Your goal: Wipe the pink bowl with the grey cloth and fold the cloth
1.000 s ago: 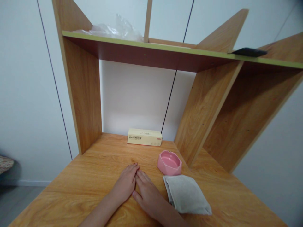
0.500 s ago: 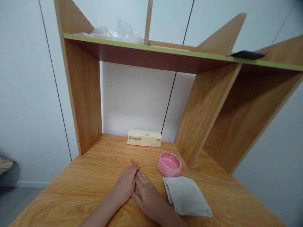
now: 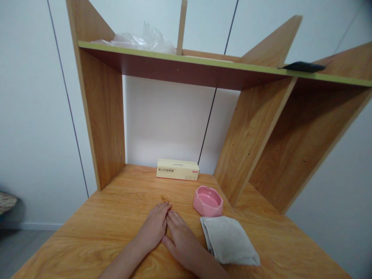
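My left hand [image 3: 153,227] and my right hand [image 3: 180,240] lie flat, palms down, side by side on the wooden desk [image 3: 95,228], fingers stretched out and touching each other. Neither holds anything. A folded grey cloth [image 3: 229,240] lies just right of my right hand. Beyond the cloth sits a pink ashtray [image 3: 208,200]. A cream cardboard box [image 3: 178,169] with printed text lies at the back of the desk against the wall.
A wooden shelf [image 3: 186,62] with upright side panels spans above the desk. Crumpled clear plastic [image 3: 139,38] lies on the shelf's left part and a flat black object [image 3: 303,66] on its right. White walls stand behind.
The view shifted slightly downward a second ago; both hands have stayed flat on the desk in the same place.
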### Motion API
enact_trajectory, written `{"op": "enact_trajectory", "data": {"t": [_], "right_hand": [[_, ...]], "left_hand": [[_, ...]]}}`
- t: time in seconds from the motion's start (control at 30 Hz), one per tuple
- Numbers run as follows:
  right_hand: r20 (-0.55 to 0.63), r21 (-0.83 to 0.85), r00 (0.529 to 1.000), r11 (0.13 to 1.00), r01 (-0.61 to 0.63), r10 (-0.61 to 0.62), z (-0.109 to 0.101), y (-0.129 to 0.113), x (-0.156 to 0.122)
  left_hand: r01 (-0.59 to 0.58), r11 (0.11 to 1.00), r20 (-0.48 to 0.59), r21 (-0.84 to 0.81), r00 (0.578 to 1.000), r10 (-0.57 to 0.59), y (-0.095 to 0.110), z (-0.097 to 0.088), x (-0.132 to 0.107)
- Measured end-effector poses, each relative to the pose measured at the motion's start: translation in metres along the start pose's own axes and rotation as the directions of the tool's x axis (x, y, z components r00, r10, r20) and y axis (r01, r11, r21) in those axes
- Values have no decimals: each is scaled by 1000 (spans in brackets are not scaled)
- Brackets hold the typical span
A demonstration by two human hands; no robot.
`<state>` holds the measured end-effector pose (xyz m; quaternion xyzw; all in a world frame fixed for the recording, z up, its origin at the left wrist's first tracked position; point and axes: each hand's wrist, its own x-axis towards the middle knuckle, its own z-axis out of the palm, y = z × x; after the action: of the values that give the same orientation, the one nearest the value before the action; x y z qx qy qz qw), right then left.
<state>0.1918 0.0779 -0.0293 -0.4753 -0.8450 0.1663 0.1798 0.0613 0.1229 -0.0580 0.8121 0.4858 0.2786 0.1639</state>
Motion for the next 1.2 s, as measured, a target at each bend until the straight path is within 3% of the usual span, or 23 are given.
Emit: {"op": "enact_trajectory", "data": {"t": [1.2], "right_hand": [[9, -7, 1000, 1000, -5, 5, 1, 1, 0]], "left_hand": [[-2, 999, 41, 52, 999, -1, 4, -4, -2]]}}
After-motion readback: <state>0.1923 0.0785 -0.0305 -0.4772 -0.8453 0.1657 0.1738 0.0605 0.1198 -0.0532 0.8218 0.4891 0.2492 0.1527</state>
